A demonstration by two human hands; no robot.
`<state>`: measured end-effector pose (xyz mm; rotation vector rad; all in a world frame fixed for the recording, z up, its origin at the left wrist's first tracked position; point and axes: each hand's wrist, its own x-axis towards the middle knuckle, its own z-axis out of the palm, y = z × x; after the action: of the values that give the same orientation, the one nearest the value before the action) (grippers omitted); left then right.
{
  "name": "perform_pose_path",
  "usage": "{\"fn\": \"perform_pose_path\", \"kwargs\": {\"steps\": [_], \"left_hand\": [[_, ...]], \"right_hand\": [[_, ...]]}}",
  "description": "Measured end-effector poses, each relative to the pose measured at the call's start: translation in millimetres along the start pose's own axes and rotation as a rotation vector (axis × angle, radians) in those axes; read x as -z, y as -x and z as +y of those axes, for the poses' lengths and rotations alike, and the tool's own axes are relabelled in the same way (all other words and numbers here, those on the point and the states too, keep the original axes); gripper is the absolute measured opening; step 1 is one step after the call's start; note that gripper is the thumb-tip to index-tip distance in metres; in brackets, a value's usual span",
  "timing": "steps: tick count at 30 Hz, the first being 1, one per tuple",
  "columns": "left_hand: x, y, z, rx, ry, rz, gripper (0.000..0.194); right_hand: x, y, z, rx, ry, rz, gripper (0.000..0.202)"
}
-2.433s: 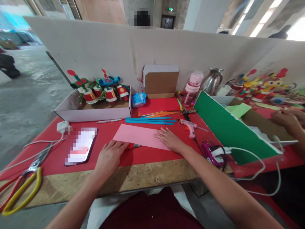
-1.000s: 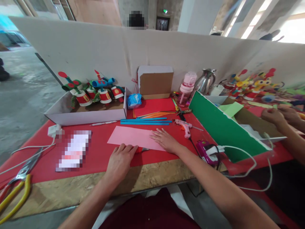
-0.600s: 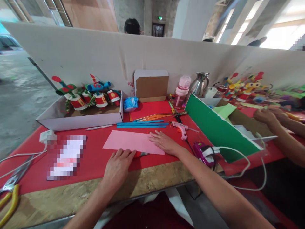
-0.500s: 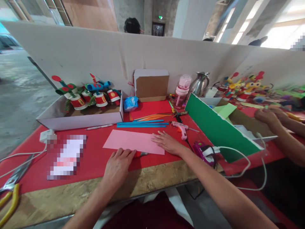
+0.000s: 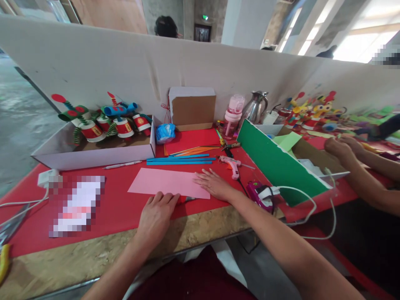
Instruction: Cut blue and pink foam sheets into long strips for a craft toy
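A pink paper strip (image 5: pixel 165 181) lies flat on the red-covered table. My left hand (image 5: pixel 158 212) rests palm down at its near edge, fingers slightly bent, fingertips touching the paper. Beside its index finger, a red-handled tool with a dark metallic end (image 5: pixel 188 199) shows partly below the paper; the rest of the tool is hidden. My right hand (image 5: pixel 215 184) lies flat on the paper's right end with fingers spread. Just beyond the paper are blue strips (image 5: pixel 181 161), and a pink glue gun (image 5: pixel 231 165) lies to the right.
A white box (image 5: pixel 93 156) with paper-cup figures stands at the left, near a pixelated sheet (image 5: pixel 78 204). Yellow-handled pliers (image 5: pixel 4 260) lie far left. At right are a green-sided box (image 5: pixel 281 166), a purple power block (image 5: pixel 261 196) with cables, and another person's hands (image 5: pixel 340 148).
The view has shifted slightly, so most things appear a little further left. Both hands remain on the pink paper in nearly the same pose.
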<state>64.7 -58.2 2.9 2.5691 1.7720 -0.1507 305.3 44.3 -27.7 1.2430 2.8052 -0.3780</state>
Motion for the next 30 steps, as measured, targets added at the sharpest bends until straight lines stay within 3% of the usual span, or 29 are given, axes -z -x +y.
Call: {"fn": "perform_pose_path", "kwargs": {"steps": [16, 21, 26, 30], "left_hand": [[0.8, -5.6, 12.8, -0.025, 0.031, -0.003, 0.053], [3.2, -9.0, 14.9, -0.032, 0.035, -0.03, 0.06], [4.3, 2.8, 21.7, -0.084, 0.089, -0.063, 0.059], [8.4, 14.1, 4.2, -0.114, 0.11, -0.007, 0.066]], "right_hand": [[-0.8, 1.3, -0.5, 0.009, -0.024, 0.027, 0.045], [1.7, 1.6, -2.1, -0.007, -0.026, 0.008, 0.044], [1.8, 1.6, -2.2, 0.001, -0.046, 0.02, 0.044], [-0.8, 1.8, 0.9, 0.015, -0.06, 0.033, 0.045]]}}
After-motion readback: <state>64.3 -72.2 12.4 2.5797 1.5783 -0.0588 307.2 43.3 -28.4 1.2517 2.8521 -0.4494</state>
